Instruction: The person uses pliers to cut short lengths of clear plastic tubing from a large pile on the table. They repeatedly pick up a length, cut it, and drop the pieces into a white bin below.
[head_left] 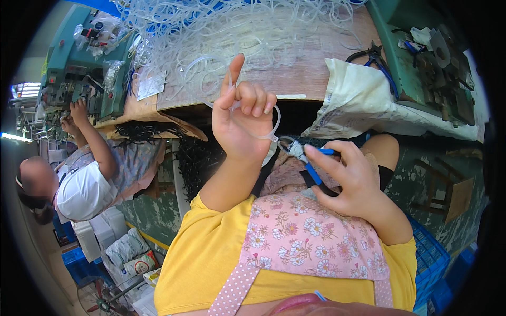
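Observation:
My left hand (243,124) is raised in front of the table edge, index finger pointing up and the other fingers curled. Its fingers hold a translucent plastic loop (278,118), which hangs across the palm and ends in a small tab at the lower right. Close beside that tab are the jaws of blue-handled cutting pliers (313,173). My right hand (350,181) is wrapped around the handles, which are spread apart. Whether the jaws touch the tab, I cannot tell. Many similar clear loops (205,21) lie tangled on the wooden table (321,68).
More blue-handled pliers (375,60) lie by a white cloth (348,95) on the table's right. Green machines (448,79) stand at both sides. At the left, another person (87,184) works at a machine. Black pieces (195,163) are heaped below the table; a blue crate (427,253) is at the lower right.

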{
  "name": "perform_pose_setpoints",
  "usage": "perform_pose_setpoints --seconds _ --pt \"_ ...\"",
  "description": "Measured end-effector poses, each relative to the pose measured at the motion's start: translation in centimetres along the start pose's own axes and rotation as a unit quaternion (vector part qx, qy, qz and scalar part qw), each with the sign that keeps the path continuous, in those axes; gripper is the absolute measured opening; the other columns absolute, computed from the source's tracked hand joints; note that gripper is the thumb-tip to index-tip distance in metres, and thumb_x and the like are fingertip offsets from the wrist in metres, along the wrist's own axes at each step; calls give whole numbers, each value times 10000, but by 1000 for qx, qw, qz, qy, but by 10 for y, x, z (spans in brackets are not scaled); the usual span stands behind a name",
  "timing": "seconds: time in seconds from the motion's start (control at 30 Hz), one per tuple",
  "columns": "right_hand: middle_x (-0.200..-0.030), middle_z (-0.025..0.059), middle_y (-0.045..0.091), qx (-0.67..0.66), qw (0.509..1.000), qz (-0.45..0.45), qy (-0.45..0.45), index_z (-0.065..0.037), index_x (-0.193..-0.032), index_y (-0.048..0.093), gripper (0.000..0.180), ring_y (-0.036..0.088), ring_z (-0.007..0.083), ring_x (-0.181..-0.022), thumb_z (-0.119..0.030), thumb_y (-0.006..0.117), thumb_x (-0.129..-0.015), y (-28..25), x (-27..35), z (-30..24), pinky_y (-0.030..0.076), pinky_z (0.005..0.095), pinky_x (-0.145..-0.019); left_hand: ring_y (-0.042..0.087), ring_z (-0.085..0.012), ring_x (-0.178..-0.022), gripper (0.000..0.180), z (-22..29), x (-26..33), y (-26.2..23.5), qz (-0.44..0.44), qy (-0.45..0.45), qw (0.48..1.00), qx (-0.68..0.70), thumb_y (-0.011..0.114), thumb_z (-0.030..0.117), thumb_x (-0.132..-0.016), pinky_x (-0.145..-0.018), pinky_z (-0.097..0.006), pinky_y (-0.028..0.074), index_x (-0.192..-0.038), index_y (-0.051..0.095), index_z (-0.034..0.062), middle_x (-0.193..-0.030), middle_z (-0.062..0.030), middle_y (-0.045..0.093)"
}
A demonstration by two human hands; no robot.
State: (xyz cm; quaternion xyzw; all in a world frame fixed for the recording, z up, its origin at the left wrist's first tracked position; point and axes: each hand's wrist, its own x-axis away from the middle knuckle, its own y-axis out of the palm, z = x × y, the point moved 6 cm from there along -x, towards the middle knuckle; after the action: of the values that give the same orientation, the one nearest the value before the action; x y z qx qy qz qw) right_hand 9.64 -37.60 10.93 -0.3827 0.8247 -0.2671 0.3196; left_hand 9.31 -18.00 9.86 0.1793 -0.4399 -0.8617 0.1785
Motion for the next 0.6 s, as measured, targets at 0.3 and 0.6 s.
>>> perform_pose_setpoints --seconds 0.3,0.6 --pt "-1035 92 522 92 995 5 -31 -237 -1269 588 680 534 273 -835 -175 759 -614 1 2 -8 418 388 -677 342 -105 -599 529 7 4 6 -33 10 999 7 415 225 -896 -641 -275 347 -1381 385 16 -621 21 318" --pt "-1027 128 491 77 996 -22 -28 -220 -1305 560 695 514 293 -806 -144 740 -638 1 0 -11 438 392 -723 343 -102 -592 495 7 7 9 -44 21 999 -18 428 195 -909 -629 -275 333 -1376 415 33 -605 30 322"
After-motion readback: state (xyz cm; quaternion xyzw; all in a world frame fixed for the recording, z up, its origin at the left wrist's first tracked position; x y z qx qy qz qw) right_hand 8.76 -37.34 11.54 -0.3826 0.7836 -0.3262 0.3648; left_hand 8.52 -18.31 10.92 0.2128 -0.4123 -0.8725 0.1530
